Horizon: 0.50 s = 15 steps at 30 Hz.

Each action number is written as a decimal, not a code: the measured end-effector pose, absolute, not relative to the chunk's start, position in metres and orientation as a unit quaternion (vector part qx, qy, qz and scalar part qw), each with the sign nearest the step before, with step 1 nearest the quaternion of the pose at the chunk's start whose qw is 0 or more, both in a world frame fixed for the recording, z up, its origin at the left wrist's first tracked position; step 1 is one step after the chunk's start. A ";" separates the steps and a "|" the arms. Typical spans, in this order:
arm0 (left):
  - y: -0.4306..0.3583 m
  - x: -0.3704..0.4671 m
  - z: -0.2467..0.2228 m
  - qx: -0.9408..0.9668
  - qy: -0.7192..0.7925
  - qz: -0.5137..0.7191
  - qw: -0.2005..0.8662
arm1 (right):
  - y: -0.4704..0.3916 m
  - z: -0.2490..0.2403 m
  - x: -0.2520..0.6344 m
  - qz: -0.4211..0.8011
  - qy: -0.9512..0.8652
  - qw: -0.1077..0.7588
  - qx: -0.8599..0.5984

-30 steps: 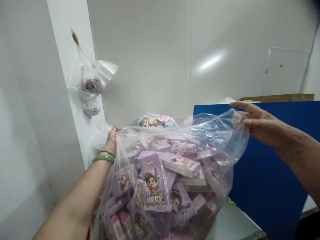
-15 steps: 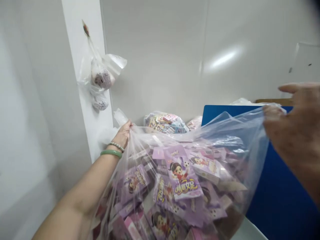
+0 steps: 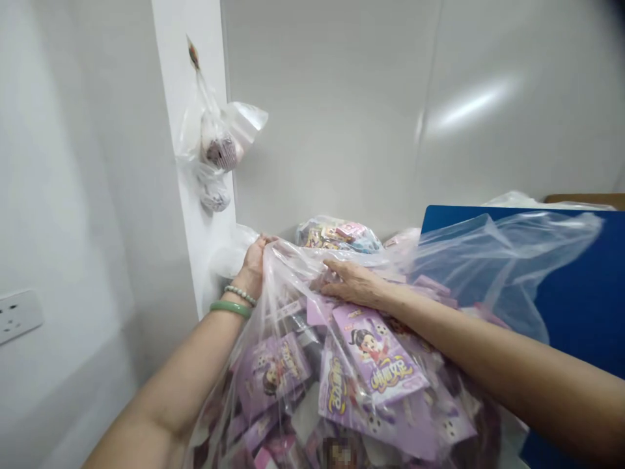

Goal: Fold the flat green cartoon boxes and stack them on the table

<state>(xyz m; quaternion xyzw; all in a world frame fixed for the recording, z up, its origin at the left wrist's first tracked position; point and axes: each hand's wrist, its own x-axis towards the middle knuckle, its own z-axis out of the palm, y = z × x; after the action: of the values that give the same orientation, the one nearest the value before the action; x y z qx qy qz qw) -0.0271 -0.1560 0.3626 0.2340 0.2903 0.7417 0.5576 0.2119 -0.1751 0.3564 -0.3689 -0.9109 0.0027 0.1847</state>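
A large clear plastic bag (image 3: 512, 260) full of small purple printed boxes (image 3: 378, 355) fills the lower middle. My left hand (image 3: 256, 260), with a green bangle and a beaded bracelet on its wrist, grips the gathered rim of the bag at its left side. Over the bag's top, my right hand (image 3: 346, 281) reaches leftward, fingers apart, close to the bag's upper edge and right of my left hand. The bag's right side stands up loose, with no hand on it.
Behind the bag sits another clear bag (image 3: 339, 234) of colourful packets. A blue panel (image 3: 576, 293) stands at the right. Small plastic bags (image 3: 219, 153) hang on the white column (image 3: 190, 247). A wall socket (image 3: 20, 317) is at the far left.
My right hand has let go of the bag's right edge and moved left across its top. My left hand keeps its hold. The view has shifted a little to the left.
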 end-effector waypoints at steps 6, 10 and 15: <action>-0.153 -0.014 0.356 0.275 0.225 0.680 0.641 | -0.144 0.337 0.183 -0.129 -0.888 0.235 -0.373; -0.154 -0.009 0.358 0.329 0.229 0.616 0.678 | -0.139 0.350 0.174 -0.147 -0.891 0.276 -0.329; -0.152 -0.007 0.361 0.364 0.245 0.602 0.667 | -0.122 0.353 0.174 -0.015 -0.882 0.249 -0.401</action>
<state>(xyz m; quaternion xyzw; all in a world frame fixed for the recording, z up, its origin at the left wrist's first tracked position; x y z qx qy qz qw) -0.0074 -0.1518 0.3609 0.3636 0.2454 0.6019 0.6673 0.1736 -0.1218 0.3535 -0.4007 -0.8817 -0.0154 0.2487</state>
